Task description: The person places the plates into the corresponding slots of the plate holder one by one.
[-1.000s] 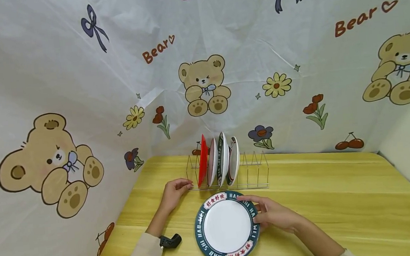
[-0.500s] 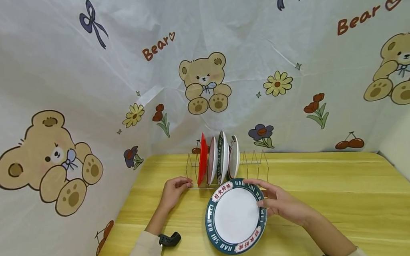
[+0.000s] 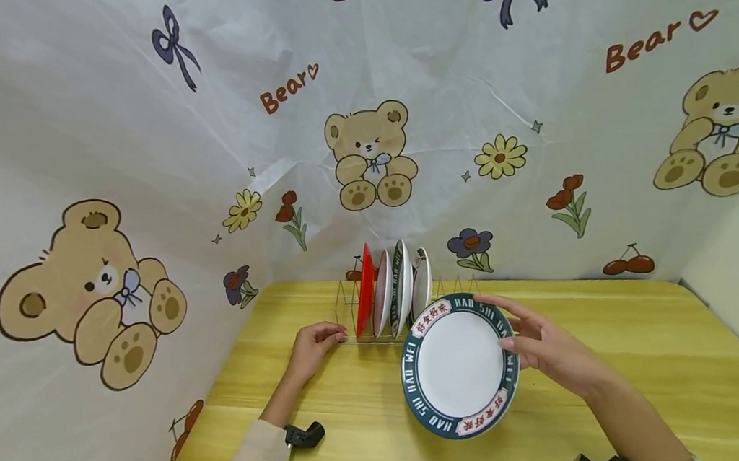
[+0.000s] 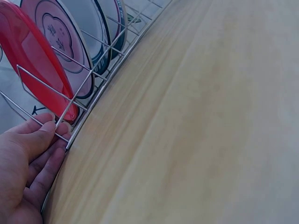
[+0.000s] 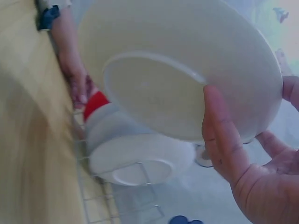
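My right hand (image 3: 551,350) grips a white plate (image 3: 461,364) with a dark green lettered rim by its right side, thumb on the face and fingers behind. The right wrist view shows the plate's plain white underside (image 5: 154,98) and foot ring, tilted above the table. My left hand (image 3: 313,347) pinches the front left corner of a wire dish rack (image 4: 70,100) between thumb and fingers. Upright in the rack stand a red plate (image 4: 35,60), a pink-patterned plate (image 4: 60,37), a green-rimmed plate (image 3: 401,286) and a white dish (image 3: 422,288). The held plate hides the rack's front right part.
The rack stands on a yellow wood-grain table (image 3: 333,436) near its back edge. Behind it hangs a white cloth (image 3: 434,59) printed with bears and flowers. A black wrist device (image 3: 305,435) sits at the left sleeve.
My right hand has lifted the green-rimmed plate and moved it to the right and toward the rack, tilting it more. The left hand stays at the rack's corner.
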The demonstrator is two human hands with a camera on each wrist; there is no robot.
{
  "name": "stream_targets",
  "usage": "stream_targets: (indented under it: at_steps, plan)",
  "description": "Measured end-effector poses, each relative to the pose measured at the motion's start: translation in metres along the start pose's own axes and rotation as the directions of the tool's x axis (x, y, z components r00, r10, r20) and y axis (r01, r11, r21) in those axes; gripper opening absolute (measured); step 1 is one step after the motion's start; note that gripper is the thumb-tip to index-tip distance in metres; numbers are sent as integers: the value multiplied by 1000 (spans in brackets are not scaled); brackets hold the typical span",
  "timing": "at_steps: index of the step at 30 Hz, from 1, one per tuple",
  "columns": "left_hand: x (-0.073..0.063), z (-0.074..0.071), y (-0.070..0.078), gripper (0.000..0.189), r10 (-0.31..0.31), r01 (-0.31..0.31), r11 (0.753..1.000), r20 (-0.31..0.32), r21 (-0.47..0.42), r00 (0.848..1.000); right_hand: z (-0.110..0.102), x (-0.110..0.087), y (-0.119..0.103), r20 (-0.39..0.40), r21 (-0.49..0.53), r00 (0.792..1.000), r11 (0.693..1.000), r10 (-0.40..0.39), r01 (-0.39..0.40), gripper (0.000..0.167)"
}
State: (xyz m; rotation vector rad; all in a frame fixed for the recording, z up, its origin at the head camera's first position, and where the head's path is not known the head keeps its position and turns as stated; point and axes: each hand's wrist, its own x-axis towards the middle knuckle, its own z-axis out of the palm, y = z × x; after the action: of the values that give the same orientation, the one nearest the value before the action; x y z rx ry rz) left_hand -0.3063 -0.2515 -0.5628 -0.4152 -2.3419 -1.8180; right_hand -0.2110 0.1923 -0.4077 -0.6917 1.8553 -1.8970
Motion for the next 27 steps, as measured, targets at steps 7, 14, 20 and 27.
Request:
stream_targets:
  at_steps: [7,14,20,27]
  plan:
    - [6,-1,4,13,23,-22,1000,-28,20,999,-21,-14,-29,-77,-35,992,994,-105,102,63]
    - [1,0,-1,12,-11,12,1000,-28,7,1000,-32,-17,-39,-148,-84,976,986,-158,147,67]
    - [-1,1,-1,12,-12,12,1000,-25,2,1000,-29,-9,-51,-247,-183,953,974,-176,133,68]
    - [0,1,-1,12,0,-1,1000,-20,-9,1000,-24,13,-57,-369,-365,914,931,-168,24,69]
